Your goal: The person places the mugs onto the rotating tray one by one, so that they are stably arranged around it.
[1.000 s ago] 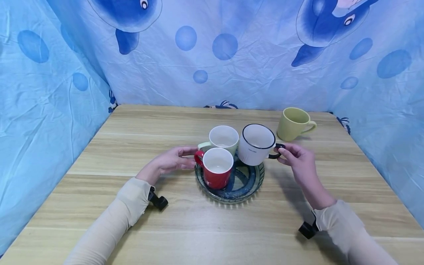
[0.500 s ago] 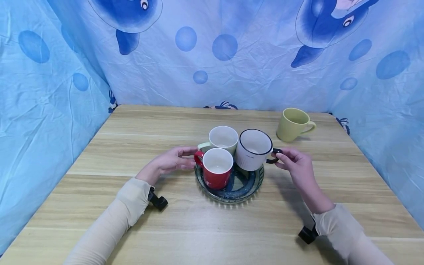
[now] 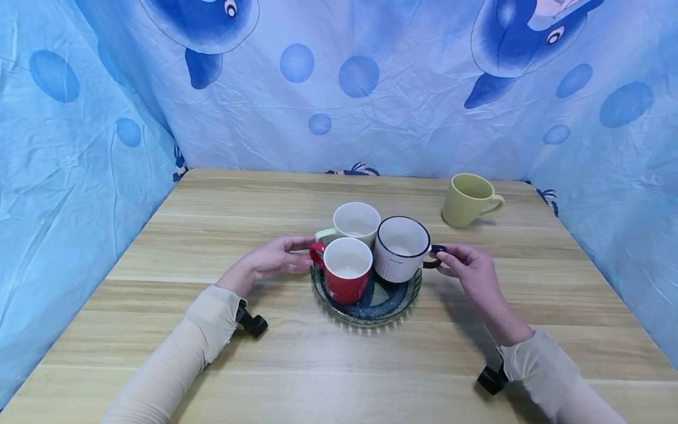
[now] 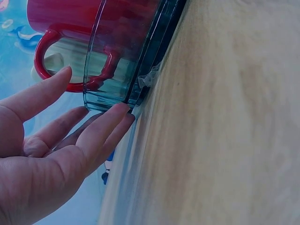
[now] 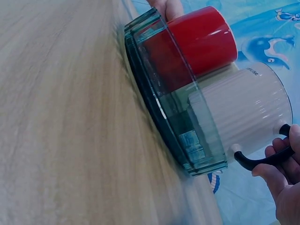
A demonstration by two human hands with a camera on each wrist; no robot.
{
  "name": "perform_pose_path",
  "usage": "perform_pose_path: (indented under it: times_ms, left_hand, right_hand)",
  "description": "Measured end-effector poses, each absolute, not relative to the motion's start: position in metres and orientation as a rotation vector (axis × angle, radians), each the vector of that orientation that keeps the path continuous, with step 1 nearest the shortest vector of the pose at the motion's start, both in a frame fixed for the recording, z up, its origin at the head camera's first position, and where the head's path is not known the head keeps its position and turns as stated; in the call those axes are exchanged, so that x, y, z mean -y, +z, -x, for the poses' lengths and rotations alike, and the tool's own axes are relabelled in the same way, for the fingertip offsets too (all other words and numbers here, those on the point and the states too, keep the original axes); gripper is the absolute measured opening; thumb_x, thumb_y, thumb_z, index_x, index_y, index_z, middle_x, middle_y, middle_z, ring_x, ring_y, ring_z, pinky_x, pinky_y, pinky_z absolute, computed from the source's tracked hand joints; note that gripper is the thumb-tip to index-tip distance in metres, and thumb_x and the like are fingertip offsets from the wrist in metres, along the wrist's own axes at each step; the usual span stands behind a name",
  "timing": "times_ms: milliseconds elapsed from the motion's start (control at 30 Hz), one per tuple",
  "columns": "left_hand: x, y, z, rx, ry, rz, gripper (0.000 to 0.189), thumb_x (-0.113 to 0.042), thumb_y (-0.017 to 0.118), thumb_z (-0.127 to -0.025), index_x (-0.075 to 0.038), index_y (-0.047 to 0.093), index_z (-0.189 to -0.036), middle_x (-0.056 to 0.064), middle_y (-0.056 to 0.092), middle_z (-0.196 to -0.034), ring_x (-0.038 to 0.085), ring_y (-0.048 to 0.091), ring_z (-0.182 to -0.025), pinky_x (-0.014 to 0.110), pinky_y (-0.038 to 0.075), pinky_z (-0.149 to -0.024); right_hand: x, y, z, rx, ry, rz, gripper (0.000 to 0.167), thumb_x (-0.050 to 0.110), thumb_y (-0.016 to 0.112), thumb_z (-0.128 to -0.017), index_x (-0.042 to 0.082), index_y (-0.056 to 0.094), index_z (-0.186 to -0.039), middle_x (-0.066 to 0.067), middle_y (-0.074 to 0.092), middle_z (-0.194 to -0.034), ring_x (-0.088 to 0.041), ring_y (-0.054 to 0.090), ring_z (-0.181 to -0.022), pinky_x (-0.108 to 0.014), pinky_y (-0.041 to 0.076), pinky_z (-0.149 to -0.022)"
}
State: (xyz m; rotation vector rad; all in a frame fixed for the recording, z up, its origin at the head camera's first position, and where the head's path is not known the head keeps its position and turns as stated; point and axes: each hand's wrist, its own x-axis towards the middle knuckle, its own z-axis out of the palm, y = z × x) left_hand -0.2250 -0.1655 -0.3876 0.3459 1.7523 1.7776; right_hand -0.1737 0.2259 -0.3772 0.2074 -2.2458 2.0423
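Observation:
My right hand (image 3: 471, 271) pinches the black handle of a white ribbed mug (image 3: 399, 262) with a dark rim. That mug is low inside a round bluish glass dish (image 3: 368, 321), at its right side; whether its base touches the bottom, I cannot tell. A red mug (image 3: 346, 285) stands in the dish at the left. Behind it is a pale green mug (image 3: 354, 219) with a white inside, its lower part hidden. My left hand (image 3: 278, 257) has fingers extended; in the left wrist view, its fingertips (image 4: 121, 108) are at the glass dish's wall (image 4: 110, 84), near the red handle.
A yellow-green mug (image 3: 461, 203) stands on the wooden table (image 3: 339, 365) at the back right, its handle to the right. Blue curtains (image 3: 339, 141) with dolphins hang behind the table and at both sides.
My right hand has brought the white mug down and to the left, deeper into the dish and closer to the red mug. My left hand has kept its place.

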Motion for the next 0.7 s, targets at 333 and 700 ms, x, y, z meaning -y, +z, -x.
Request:
perform_pose_path:
  times_ms: [333,700]
  left_hand:
    - [0.166,-0.387,0.225,-1.751,1.76,-0.389,0.072,0.016,0.048,-0.089,0.008,0.012,-0.151,0.029,0.017,-0.157,0.007,0.063,-0.103,0.024,0.054,-0.097]
    - [0.166,-0.386,0.223,-1.754,1.745,-0.4,0.075,0.015,0.05,-0.088,0.008,0.011,-0.151,0.029,0.014,-0.158,0.007,0.062,-0.101,0.023,0.054,-0.096]
  right_hand:
    - [-0.229,-0.385,0.177,2.266,2.038,-0.248,0.019,0.005,0.063,-0.093,0.022,0.071,-0.091,0.015,0.073,-0.085,-0.001,0.07,-0.083,-0.018,0.06,-0.073]
    - [-0.236,-0.382,0.189,2.349,2.041,-0.283,0.01,0.008,0.06,-0.095,0.013,0.068,-0.098,0.016,0.072,-0.086,-0.001,0.068,-0.087,-0.018,0.06,-0.075]
